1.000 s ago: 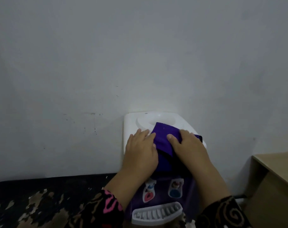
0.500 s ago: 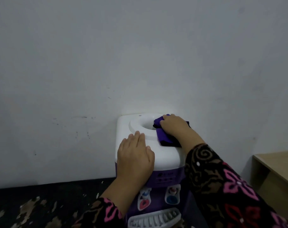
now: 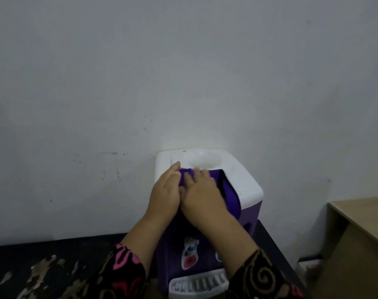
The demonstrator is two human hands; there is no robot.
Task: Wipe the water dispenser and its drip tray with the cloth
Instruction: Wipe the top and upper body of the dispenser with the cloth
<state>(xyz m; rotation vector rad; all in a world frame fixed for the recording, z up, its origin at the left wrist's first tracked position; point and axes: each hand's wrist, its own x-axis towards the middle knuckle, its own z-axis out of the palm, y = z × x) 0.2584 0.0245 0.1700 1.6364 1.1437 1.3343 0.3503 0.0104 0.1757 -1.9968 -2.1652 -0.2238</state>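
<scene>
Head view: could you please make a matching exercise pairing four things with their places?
Things:
1. cloth
2. drip tray
3. desk
4. left hand

Places:
A. far right of the picture
B. low on the front of the dispenser
C. under the right hand
D. on the left of the dispenser top

Pairs: 1-C, 2-B, 3-A, 4-D.

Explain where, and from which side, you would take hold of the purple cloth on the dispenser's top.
Probably its free right edge, coming from the right. The cloth lies flat atop the water dispenser. The left hand and right hand cover its left and middle, so only that folded edge is clear for fingers to pinch.
</scene>
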